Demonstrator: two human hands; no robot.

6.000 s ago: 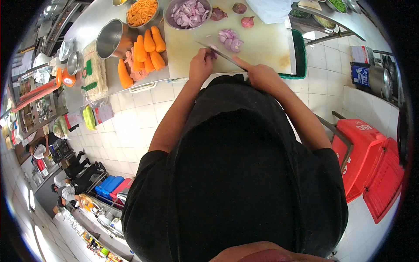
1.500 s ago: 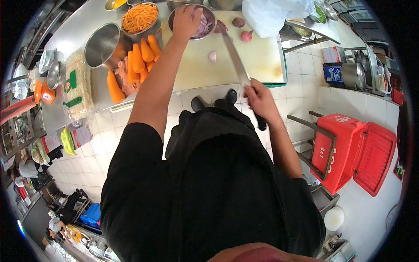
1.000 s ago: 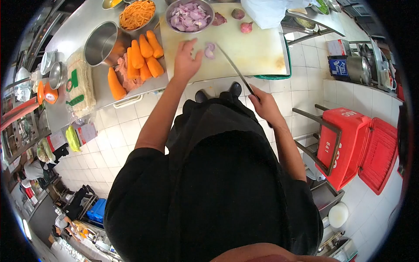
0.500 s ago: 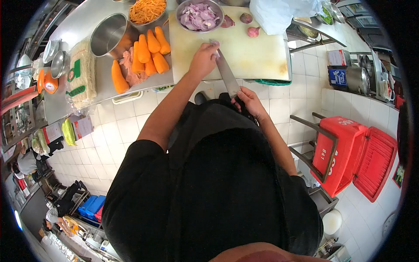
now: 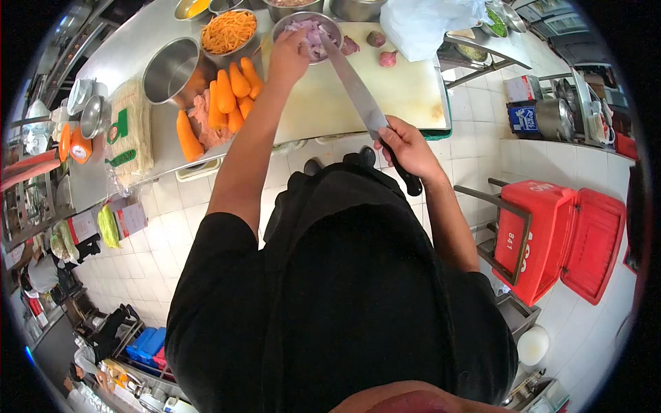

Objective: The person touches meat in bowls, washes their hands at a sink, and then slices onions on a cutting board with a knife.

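My right hand (image 5: 407, 148) is wrapped around the black handle of a large kitchen knife (image 5: 358, 93). The blade slants up and left across the cutting board (image 5: 403, 93), and its tip reaches over a metal bowl (image 5: 336, 26) of cut purple onion (image 5: 313, 34). At that bowl's near left side is my left hand (image 5: 289, 56), its fingers over the onion pieces and loosely apart; the fingertips are partly hard to make out. Right of the bowl lie a piece of onion skin (image 5: 350, 46) and two small whole onions, one dark (image 5: 376, 38), one pink (image 5: 387, 58).
Peeled carrots (image 5: 224, 93) and pinkish meat (image 5: 201, 113) lie left of the board, near an empty pot (image 5: 172, 69) and shredded carrot (image 5: 229, 33). A plastic bag (image 5: 427, 27) sits at the board's far right. On the floor stands a red cooler (image 5: 533, 241).
My left hand has moved from the board up to the onion bowl. The knife has swung up with my right hand, from near the board's front edge to over the board and bowl.
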